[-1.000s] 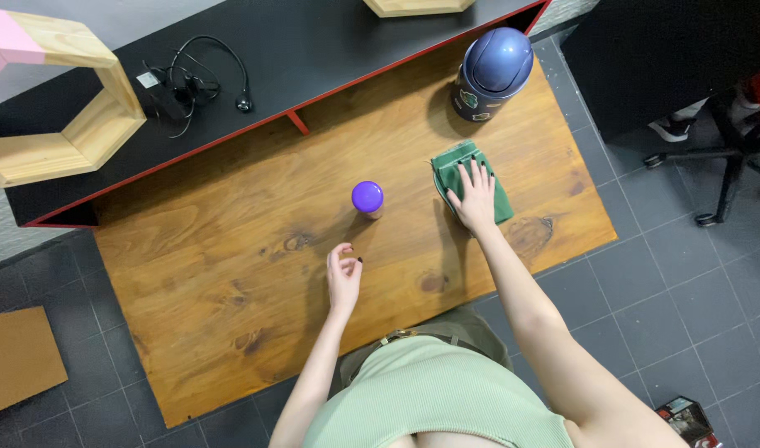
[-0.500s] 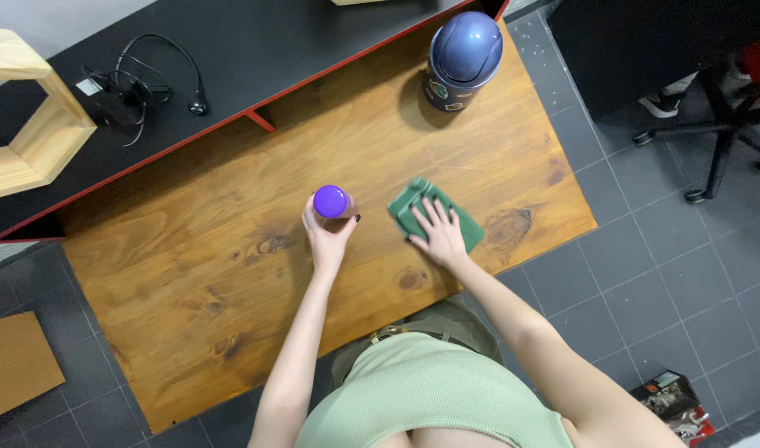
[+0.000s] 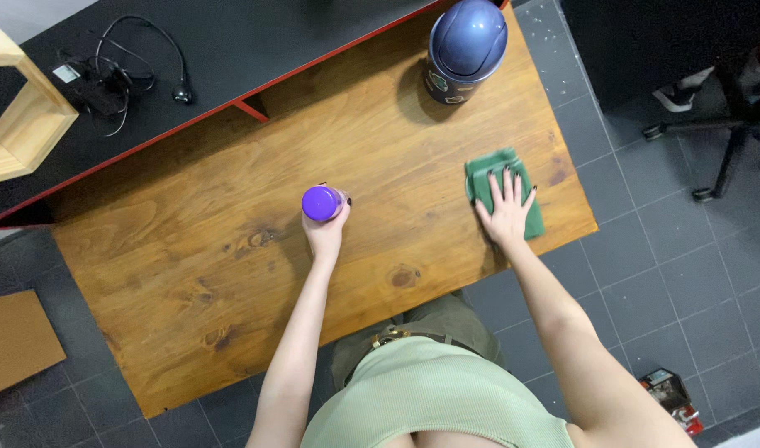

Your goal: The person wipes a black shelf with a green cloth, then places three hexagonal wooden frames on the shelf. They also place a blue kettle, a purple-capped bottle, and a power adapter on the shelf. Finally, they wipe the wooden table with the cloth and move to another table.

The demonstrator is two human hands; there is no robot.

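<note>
Left hand (image 3: 325,235): grip wrapped around a purple-capped bottle (image 3: 322,203), fingers curled about its body just under the round, smooth cap. Bottle stands upright near the middle of the table (image 3: 189,274); only the cap and a sliver of the body show from above.

Right hand (image 3: 507,209): grip released, palm flat, fingers spread on a green cloth (image 3: 496,170). Cloth is soft, folded to a rough rectangle, lying near the table's right edge, well apart from the bottle.

Table: varnished wood planks, warm brown, visible grain and dark knots, rectangular.

At the far right corner stands a blue helmet (image 3: 468,37), glossy and domed, atop a dark cylindrical container (image 3: 440,85). Behind the table runs a black desk (image 3: 255,33) with a red edge; a tangle of black cable (image 3: 123,75) lies on it. A pale wooden hexagonal frame (image 3: 23,124) sits at far left.

Floor (image 3: 662,274): dark grey square tiles. Flat piece of cardboard (image 3: 15,340) at lower left; black chair base (image 3: 728,124) at upper right.
</note>
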